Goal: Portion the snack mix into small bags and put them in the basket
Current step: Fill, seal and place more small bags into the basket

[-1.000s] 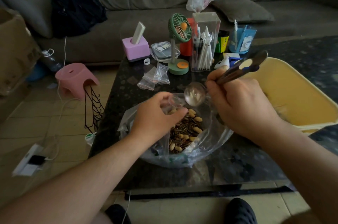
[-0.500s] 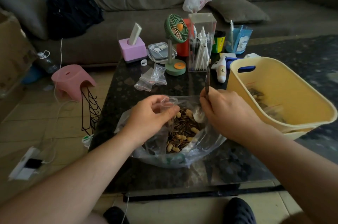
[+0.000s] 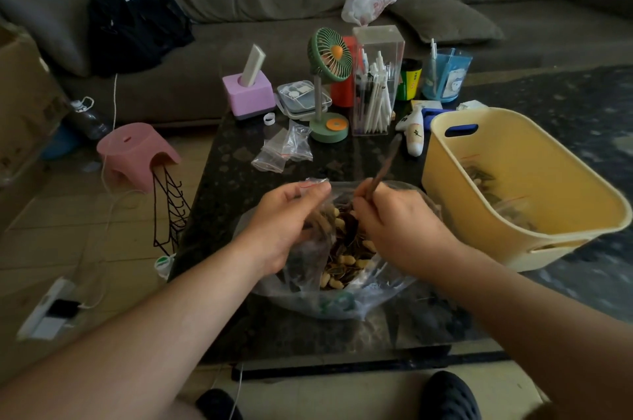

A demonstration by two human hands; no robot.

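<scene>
The left hand (image 3: 284, 221) pinched the rim of a small bag (image 3: 313, 214), holding it over the large bag (image 3: 342, 303) of snack mix (image 3: 346, 255) on the dark worktop (image 3: 239, 180); the right hand (image 3: 400, 227) gripped a spoon handle (image 3: 383, 166), its bowl hidden down in the mix; the yellow basket (image 3: 534, 214) stood just right of the large bag, filled bags inside; spare empty bags (image 3: 284, 150) lay farther back beside a green fan (image 3: 329, 60).
</scene>
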